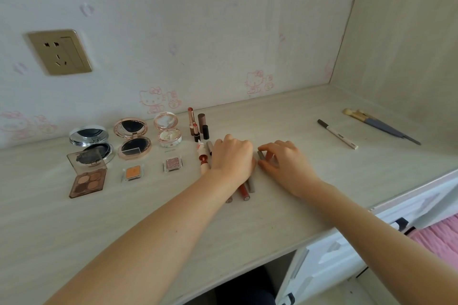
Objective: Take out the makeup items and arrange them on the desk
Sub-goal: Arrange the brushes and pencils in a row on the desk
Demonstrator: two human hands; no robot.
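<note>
- We see a pale, wood-grain laminate surface [285,218], matte and smooth, running back to a wall papered with faded pink cartoon cats.
- Our left hand [231,156] lies palm-down over a cluster of slim lip-gloss tubes [244,192]; its fingers curl over them, but we cannot tell whether they actually hold one. The tubes' ends poke out below the wrist, one of them a glossy reddish brown.
- Our right hand [285,160] pinches a small grey stick [260,155] between thumb and forefinger, just beside the left hand; the other fingers arch loosely above the surface.
- Left of the hands, the round pieces stand open in a row: a chrome-rimmed silver compact [90,141], a rose-gold compact [133,140] and a pearly white compact [168,129], each with its mirror lid tilted back.
- In front of them lie a square brown eyeshadow quad [88,183] with a clear lid raised, an orange single pan [133,173] and a glittery pink single pan [172,164].
- Uncapped lipsticks [194,124] stand upright near the wall, caps beside them.
- Far right, well apart, lie a white eyebrow pencil [338,134] and grey-handled brushes [381,126].
- A brass-toned socket plate [59,52] sits on the wall.
</note>
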